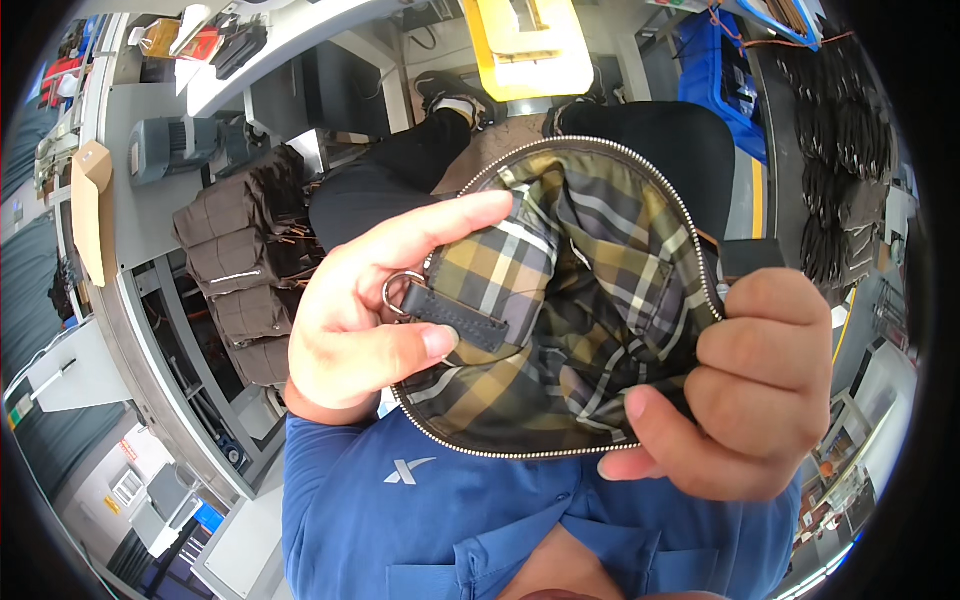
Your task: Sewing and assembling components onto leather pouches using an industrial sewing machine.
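Note:
A zippered bag (610,300) is spread open in front of my chest, its olive, white and dark plaid lining facing up. Metal zipper teeth run round its mouth. My left hand (350,310) grips the bag's left side, thumb and forefinger apart along the lining. Between them lies a dark strap tab (455,315) with stitching, joined to a metal ring (400,292). On the other side, my right hand (760,390) is closed round the rim, its thumb at the lower zipper edge. The bag's outer face is mostly hidden.
Several dark brown bags (240,270) are stacked at the left, below a grey motor (175,150). A yellow tray (570,60) stands beyond my knees. At the right are a blue bin (700,75) and a bundle of black straps (835,160).

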Available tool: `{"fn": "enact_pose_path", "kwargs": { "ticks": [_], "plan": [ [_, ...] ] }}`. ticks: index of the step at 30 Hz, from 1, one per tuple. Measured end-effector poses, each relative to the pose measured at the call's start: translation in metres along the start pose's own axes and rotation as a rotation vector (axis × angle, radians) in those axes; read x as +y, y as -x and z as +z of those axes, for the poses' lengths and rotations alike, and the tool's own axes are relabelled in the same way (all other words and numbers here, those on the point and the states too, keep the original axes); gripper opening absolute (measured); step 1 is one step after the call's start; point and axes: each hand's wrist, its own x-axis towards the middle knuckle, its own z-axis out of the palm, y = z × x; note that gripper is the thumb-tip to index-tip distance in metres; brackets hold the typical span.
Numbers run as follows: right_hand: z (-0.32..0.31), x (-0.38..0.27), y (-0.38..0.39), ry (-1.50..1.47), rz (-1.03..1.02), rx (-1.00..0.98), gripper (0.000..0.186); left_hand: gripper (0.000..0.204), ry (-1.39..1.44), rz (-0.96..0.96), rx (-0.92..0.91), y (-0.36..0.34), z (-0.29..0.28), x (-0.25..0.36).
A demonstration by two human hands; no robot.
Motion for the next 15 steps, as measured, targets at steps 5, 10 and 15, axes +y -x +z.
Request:
{"fn": "enact_pose_path", "kwargs": {
  "ticks": [5, 10, 15],
  "plan": [
    [-0.01, 0.009, 0.004, -0.026, -0.018, -0.004, 0.035, 0.077, 0.098, 0.051, -0.108, -0.003, -0.011, -0.005],
    [-0.023, 0.041, 0.024, -0.266, 0.044, 0.109, 0.04, 0.072, -0.043, 0.234, -0.498, -0.01, -0.04, -0.008],
    [-0.003, 0.075, 0.045, -0.517, 0.515, 0.1, 0.02, 0.032, -0.923, 0.5, -0.276, -0.017, -0.041, 0.001]
  ]
}}
